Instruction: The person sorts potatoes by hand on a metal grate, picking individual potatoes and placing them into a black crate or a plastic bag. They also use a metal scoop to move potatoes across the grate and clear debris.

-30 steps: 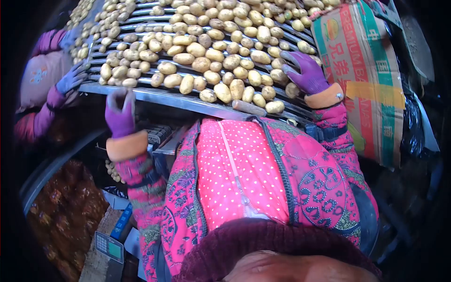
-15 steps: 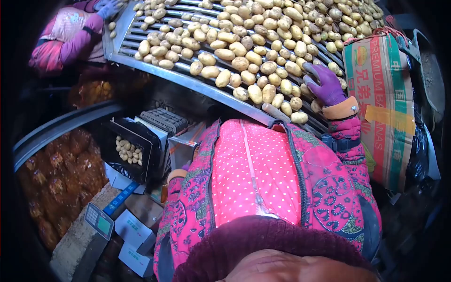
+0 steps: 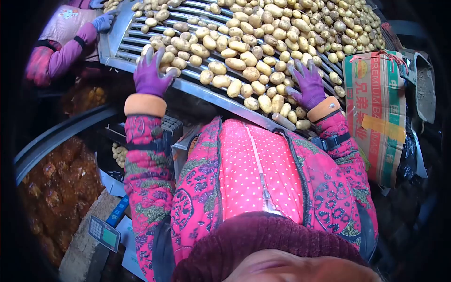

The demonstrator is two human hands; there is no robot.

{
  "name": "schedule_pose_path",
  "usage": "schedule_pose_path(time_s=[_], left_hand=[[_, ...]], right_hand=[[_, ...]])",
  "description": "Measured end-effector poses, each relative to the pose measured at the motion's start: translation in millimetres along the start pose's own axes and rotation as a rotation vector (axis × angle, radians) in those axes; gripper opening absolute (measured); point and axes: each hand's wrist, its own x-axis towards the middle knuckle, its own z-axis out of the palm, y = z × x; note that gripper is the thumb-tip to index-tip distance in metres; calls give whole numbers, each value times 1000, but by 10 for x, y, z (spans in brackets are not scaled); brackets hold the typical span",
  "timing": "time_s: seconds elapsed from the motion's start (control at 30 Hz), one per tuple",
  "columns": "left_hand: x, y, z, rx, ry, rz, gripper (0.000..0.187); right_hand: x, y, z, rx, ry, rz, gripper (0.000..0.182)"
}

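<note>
Many potatoes (image 3: 249, 51) lie spread over a slatted metal rack (image 3: 202, 94) in front of me. My left hand (image 3: 152, 77), in a purple glove, rests at the rack's near left edge with its fingers spread beside a few potatoes. My right hand (image 3: 307, 84), gloved the same, is among the potatoes at the right, fingers apart and touching some of them. Neither hand grips a potato that I can make out. A short pale stick-like piece (image 3: 283, 121) lies at the rack's near edge below my right hand.
A banana carton (image 3: 373, 117) stands right of the rack. At the upper left another person's gloved hand (image 3: 103, 21) is on the rack's corner. Lower left are a scale display (image 3: 104, 233), a crate of potatoes (image 3: 120, 155) and brown net bags (image 3: 66, 188).
My left hand has come up from beside my body onto the rack's left edge. My right hand has shifted slightly left, its fingers more spread. The other person's hand moved at the corner.
</note>
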Motion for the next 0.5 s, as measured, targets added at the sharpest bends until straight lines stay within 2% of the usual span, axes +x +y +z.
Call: schedule_pose_path(time_s=[0.07, 0.13, 0.2, 0.27, 0.33, 0.37, 0.5], left_hand=[[214, 18, 86, 178, -98, -60, 79], [301, -285, 290, 129, -25, -34, 75], [432, -659, 448, -114, 65, 49, 64], [560, -932, 456, -439, 10, -127, 48], [656, -1458, 597, -486, -69, -11, 48], [716, -1530, 588, -340, -153, -44, 48], [934, -1409, 496, -227, -317, -167, 50]], right_hand=[[-62, -10, 11, -10, -32, 23, 71], [-118, 7, 29, 81, -2, 66, 72], [-139, 30, 72, 129, -4, 81, 71], [-124, 2, 74, 153, 5, 94, 70], [-98, -34, 55, 178, -6, 127, 70], [-89, -41, 55, 192, -6, 132, 70], [-47, -60, 17, 209, -18, 149, 70]])
